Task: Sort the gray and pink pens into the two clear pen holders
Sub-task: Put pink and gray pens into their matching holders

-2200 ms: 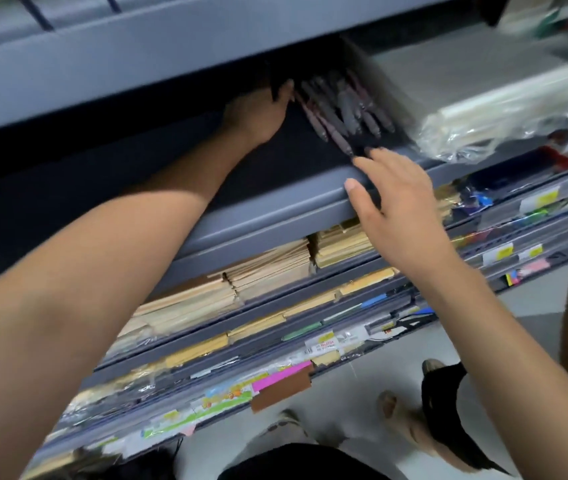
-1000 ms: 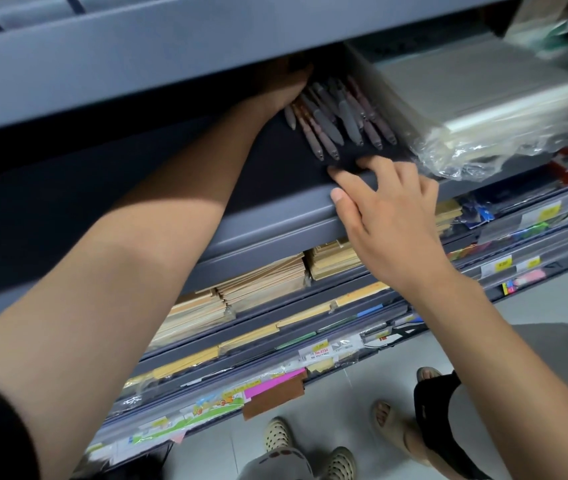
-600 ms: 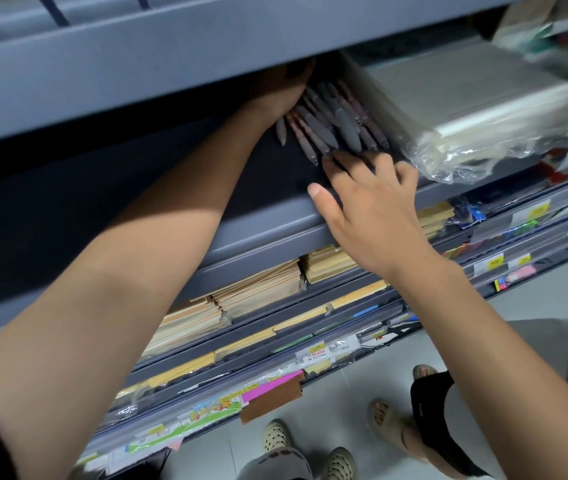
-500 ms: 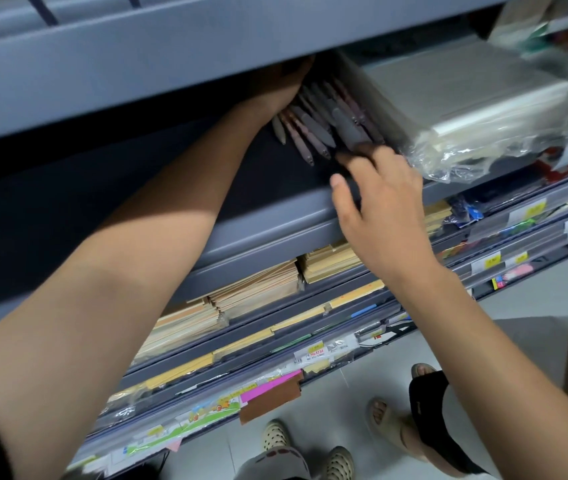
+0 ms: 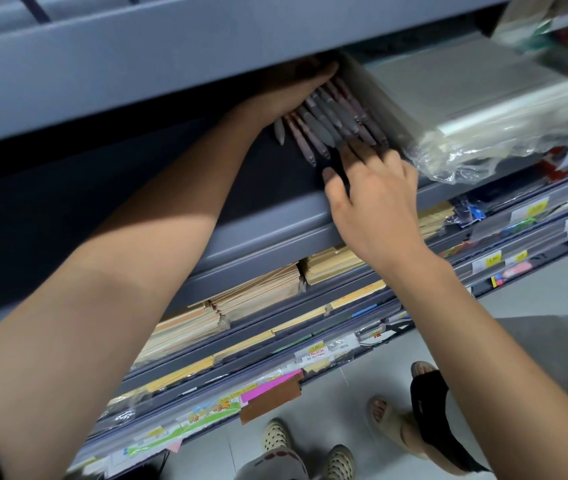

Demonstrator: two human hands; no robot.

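Left hand (image 5: 294, 90) on gray and pink pens (image 5: 331, 121), 11 o'clock end; finger curl unclear. Right hand (image 5: 376, 202) at 5 o'clock, straightish fingers (image 5: 357, 155) touching the tips, gripping nothing.

Left arm (image 5: 137, 254): bare, stretched forward and up to the right, forearm nearly straight.
Left grip (image 5: 296, 88): palm down, fingers flat and together, tips in shadow.
Right arm (image 5: 483, 341): bare, reaching forward from the lower right.
Right grip (image 5: 376, 199): back of hand up, fingers extended forward, thumb splayed left.
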